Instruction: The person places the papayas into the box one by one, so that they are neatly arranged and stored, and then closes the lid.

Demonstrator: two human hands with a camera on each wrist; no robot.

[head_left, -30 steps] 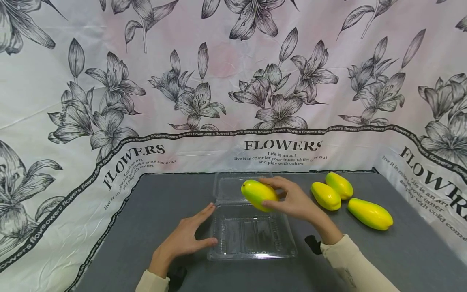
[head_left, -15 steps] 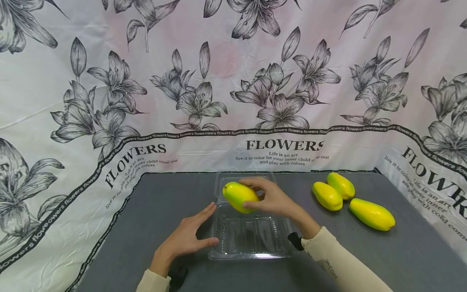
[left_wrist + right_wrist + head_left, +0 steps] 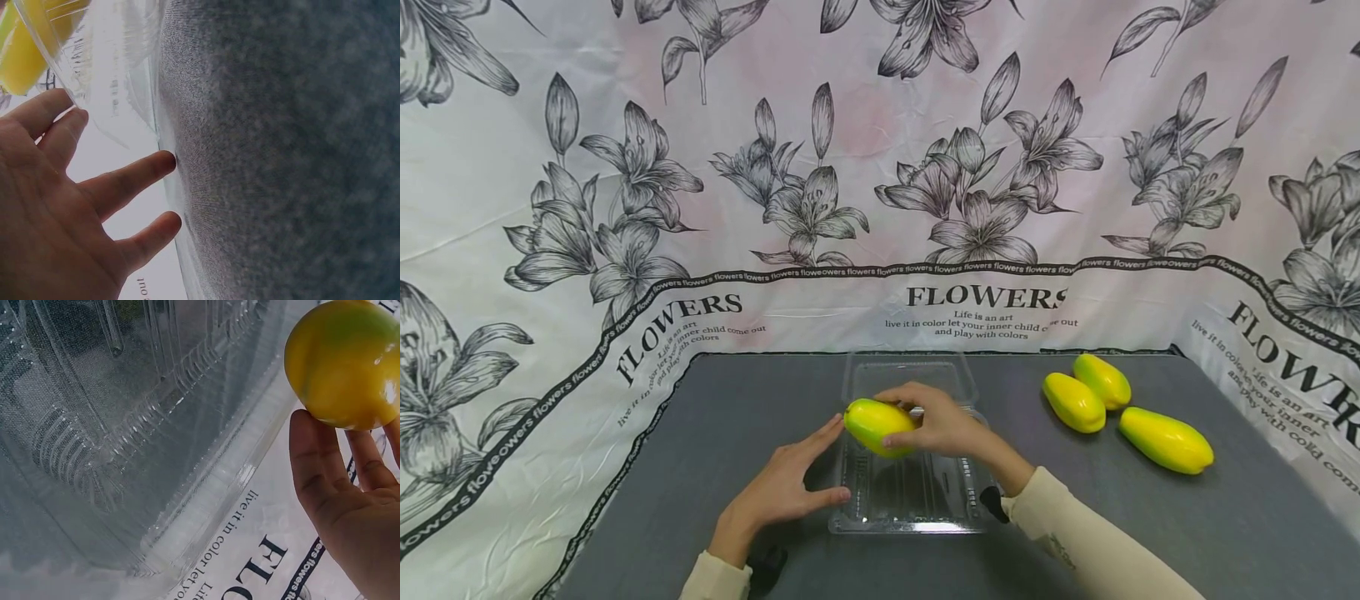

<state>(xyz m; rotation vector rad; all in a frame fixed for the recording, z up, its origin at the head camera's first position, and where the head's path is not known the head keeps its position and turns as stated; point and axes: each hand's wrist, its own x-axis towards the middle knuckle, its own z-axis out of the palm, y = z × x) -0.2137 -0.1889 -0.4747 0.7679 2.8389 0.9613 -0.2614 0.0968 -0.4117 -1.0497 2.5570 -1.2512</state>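
Note:
My right hand (image 3: 943, 425) grips a glossy yellow-green papaya (image 3: 874, 427), thumb on the near side and fingers on the far side. It is above the back left part of a clear plastic clamshell box (image 3: 917, 527), whose lid (image 3: 917, 367) lies folded back behind it. In the right wrist view the papaya (image 3: 344, 362) shows end-on beside the box (image 3: 156, 431). My left hand (image 3: 782, 483) is at the box's left side with fingers spread and holds nothing. Its fingertips (image 3: 78, 119) are at the clear wall in the left wrist view; contact is hard to tell.
Several more papayas lie on the grey table (image 3: 745, 392) to the right: two close together, one papaya (image 3: 1073, 403) and another behind it (image 3: 1102, 382), and a third papaya (image 3: 1165, 440) nearer. A white cloth (image 3: 820, 321) with printed flowers hangs around the table's back and sides.
My right hand has carried the papaya leftward across the box, then lowered it a little towards the box's left side. The left hand stays nearly still.

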